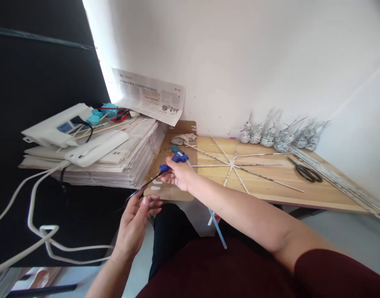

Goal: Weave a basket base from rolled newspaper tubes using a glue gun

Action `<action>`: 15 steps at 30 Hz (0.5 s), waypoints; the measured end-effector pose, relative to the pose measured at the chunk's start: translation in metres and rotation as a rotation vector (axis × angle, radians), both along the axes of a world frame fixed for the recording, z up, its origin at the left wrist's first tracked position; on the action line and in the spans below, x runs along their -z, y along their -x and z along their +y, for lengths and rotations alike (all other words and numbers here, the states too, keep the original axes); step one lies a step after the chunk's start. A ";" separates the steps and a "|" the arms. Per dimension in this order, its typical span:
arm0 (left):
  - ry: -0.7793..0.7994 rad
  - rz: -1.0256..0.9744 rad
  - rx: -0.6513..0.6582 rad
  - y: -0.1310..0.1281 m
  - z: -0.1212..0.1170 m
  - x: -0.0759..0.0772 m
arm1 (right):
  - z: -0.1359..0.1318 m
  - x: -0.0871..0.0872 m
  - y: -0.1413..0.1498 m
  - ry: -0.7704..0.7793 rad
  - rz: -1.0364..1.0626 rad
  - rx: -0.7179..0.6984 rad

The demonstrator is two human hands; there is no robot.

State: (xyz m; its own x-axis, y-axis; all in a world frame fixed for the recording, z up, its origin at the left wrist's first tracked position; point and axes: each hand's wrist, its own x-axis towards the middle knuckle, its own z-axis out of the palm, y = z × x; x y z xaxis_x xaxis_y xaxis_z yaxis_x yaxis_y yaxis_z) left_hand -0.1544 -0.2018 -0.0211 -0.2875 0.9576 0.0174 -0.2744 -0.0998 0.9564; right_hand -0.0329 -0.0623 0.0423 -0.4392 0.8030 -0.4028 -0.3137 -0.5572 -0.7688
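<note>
over cardboard (183, 196), right hand (179, 174) grips glue gun (179, 156); left hand (137, 217) half-curled, cord (150, 181) hold unclear.

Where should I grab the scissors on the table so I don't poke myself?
I'd take the scissors by their looped black handles, coming from the table's near edge. They lie flat, with the handles towards the near right and the blades pointing away to the left, so your fingers should stay behind the points.
</note>
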 end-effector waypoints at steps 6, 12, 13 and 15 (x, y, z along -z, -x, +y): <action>0.056 0.028 -0.057 0.004 0.006 0.012 | 0.012 0.010 0.018 0.096 0.077 0.071; 0.039 0.095 -0.095 0.014 0.012 0.014 | 0.017 0.024 0.056 0.202 0.133 0.129; 0.048 0.108 -0.093 0.015 0.012 0.016 | 0.019 0.024 0.062 0.203 0.137 0.147; 0.073 0.140 -0.091 0.017 0.012 0.019 | 0.024 0.025 0.071 0.207 0.126 0.206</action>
State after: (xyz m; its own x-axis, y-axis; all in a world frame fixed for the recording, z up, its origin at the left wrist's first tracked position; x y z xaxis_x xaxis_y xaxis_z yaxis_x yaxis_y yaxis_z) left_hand -0.1712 -0.1903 -0.0401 -0.3728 0.9279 -0.0051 -0.1313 -0.0473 0.9902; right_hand -0.1036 -0.0386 0.0173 -0.3325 0.7868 -0.5200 -0.5222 -0.6127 -0.5932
